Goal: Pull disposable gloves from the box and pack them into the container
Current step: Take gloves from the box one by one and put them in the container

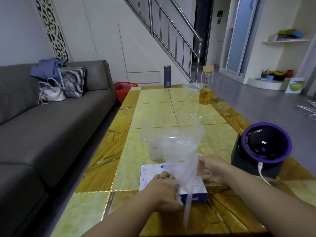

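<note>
Two bare forearms reach in from the bottom edge over a table (153,106) of yellow-green tiles with a brown marbled border. The left hand (164,192) sits at the near end of the box (148,173), its fingers curled and pinching the lower part of a clear glove (183,165). The right hand (212,169), just right of the box, has its fingers closed round the same thin film a little higher up. Between the two hands the glove fans upward in front of the container (145,134), while a loose strip of it hangs down past the box's blue front.

The box lies flat on the table, its white top printed with line drawings of hands. Just beyond it stands the container, a clear open tub with what looks like crumpled whitish film in its bottom. To the right, near the table's edge, sits a black device (263,147) with a purple ring round a glossy dome; a white cable (261,171) runs from its front.

At the far end of the table stand a bottle (205,93) holding amber liquid under a pale wooden lid and, well to its left, a grey flask (167,76).

Left of the table runs a grey sofa (51,125) carrying a white bag (50,93), a checked cushion (73,81) and blue clothing. A red bag (123,91) sits on the floor by the sofa's end, and a metal stair rail (171,31) climbs behind.
</note>
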Demonstrator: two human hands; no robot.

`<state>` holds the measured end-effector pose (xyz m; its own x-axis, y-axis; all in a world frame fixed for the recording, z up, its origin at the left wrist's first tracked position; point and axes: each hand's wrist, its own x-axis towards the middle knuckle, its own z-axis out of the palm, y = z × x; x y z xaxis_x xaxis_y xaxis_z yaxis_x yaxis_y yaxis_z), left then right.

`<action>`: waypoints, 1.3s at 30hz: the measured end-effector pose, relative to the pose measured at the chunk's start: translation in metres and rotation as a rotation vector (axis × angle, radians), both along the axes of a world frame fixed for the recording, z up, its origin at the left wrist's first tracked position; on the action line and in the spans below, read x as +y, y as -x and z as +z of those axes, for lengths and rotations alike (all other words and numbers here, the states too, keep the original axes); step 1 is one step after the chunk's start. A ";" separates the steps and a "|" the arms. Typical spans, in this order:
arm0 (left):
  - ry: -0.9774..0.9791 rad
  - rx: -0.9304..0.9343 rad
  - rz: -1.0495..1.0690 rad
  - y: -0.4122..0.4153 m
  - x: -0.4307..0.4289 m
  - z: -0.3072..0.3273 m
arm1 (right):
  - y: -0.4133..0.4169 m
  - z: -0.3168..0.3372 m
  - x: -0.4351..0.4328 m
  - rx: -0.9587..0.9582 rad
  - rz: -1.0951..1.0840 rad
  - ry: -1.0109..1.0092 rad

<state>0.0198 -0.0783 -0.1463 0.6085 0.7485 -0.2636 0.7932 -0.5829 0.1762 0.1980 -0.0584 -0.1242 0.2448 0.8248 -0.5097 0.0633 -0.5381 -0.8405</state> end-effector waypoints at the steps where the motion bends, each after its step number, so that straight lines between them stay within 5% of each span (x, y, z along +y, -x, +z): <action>1: -0.024 0.032 -0.006 -0.001 0.000 -0.001 | 0.000 -0.001 0.000 -0.005 0.015 0.011; 8: -0.097 -0.209 -0.052 0.014 -0.007 -0.004 | -0.002 0.002 -0.003 -0.026 0.082 0.035; 13: -0.280 -0.066 -0.088 0.033 -0.003 0.009 | -0.005 0.031 -0.010 -0.345 0.338 -0.131; 18: -0.117 -0.291 0.194 0.066 0.020 0.065 | -0.010 0.087 -0.007 -0.412 0.408 -0.448; 21: -0.145 -0.612 0.354 0.068 0.036 0.096 | 0.001 0.119 -0.006 -0.535 0.553 -0.511; 24: 0.127 -0.855 0.291 0.048 0.031 0.124 | 0.018 0.141 -0.005 -0.667 0.687 -0.570; 27: 0.286 -0.808 0.189 0.030 0.028 0.132 | 0.030 0.157 -0.004 -0.729 0.762 -0.648; 39: 0.498 -1.100 0.229 0.052 0.054 0.169 | 0.011 0.207 0.001 -0.452 0.796 -0.646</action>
